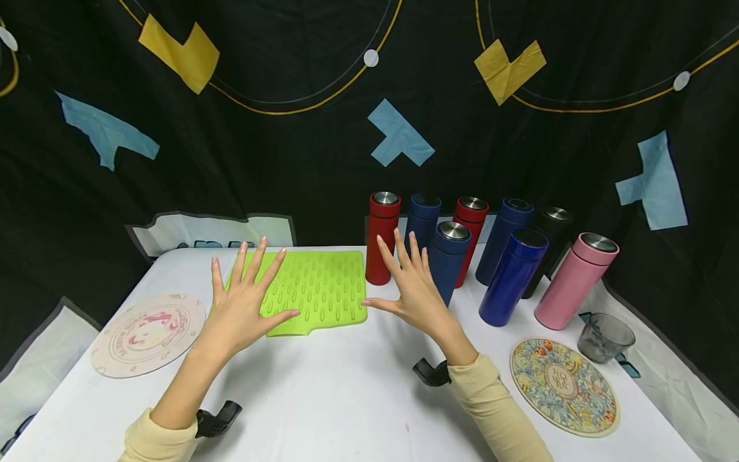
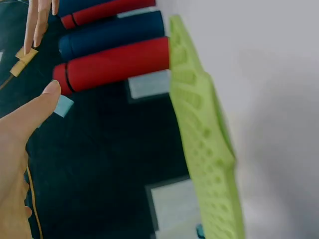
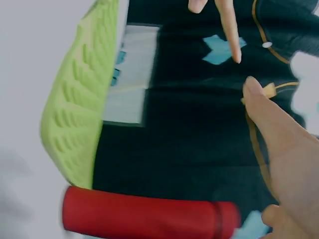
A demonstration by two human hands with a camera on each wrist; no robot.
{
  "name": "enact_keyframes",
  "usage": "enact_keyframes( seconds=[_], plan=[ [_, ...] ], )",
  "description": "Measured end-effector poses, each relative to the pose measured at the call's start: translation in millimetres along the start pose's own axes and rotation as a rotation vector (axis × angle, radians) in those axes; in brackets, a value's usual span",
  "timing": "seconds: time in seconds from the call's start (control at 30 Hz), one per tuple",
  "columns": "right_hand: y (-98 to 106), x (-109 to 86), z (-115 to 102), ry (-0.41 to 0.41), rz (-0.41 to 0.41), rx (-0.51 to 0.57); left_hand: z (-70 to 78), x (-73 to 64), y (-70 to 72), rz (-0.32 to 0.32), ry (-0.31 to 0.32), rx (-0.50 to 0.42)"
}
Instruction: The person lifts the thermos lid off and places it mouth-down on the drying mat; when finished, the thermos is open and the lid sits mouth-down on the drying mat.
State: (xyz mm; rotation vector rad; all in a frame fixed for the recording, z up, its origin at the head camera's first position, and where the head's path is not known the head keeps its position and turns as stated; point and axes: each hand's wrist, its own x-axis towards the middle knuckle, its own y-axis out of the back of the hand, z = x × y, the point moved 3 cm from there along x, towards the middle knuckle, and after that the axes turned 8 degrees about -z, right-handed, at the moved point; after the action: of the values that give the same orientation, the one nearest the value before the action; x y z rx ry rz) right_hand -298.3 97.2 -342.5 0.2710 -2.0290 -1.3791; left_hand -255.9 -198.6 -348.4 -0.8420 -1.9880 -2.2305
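My left hand (image 1: 239, 314) has its fingers spread above the table, over the left edge of a lime green ridged mat (image 1: 323, 289). Spread just as wide, my right hand (image 1: 417, 296) hovers to the right of that mat, in front of a dark blue flask (image 1: 449, 256) with a steel lid. Neither hand holds anything. A red flask (image 1: 378, 250) stands at the mat's right edge; it also shows in the left wrist view as a red cylinder (image 2: 119, 62) and in the right wrist view as a red cylinder (image 3: 144, 214).
More upright flasks fill the right: another red one (image 1: 470, 221), a shiny blue one (image 1: 510, 282), a pink one (image 1: 574, 285) and several dark ones. A grey translucent cup (image 1: 605, 338) and a patterned round mat (image 1: 562, 410) sit nearer. At left lies a pale round mat (image 1: 124, 353).
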Motion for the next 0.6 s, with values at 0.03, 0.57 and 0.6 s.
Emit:
enact_keyframes(
  seconds=[0.03,0.57,0.6],
  plan=[
    [-4.4,4.2,2.2,-0.013,0.004,0.049,-4.5,-3.5,-1.4,-0.008,0.003,-0.005],
    [-48.1,58.9,52.4,-0.348,0.288,0.595,-68.7,-42.2,-33.1,-0.372,0.122,-0.357],
    [-50.1,61.5,54.1,-0.352,0.298,0.614,-70.5,-42.6,-35.2,-0.385,0.123,-0.380]
  ],
)
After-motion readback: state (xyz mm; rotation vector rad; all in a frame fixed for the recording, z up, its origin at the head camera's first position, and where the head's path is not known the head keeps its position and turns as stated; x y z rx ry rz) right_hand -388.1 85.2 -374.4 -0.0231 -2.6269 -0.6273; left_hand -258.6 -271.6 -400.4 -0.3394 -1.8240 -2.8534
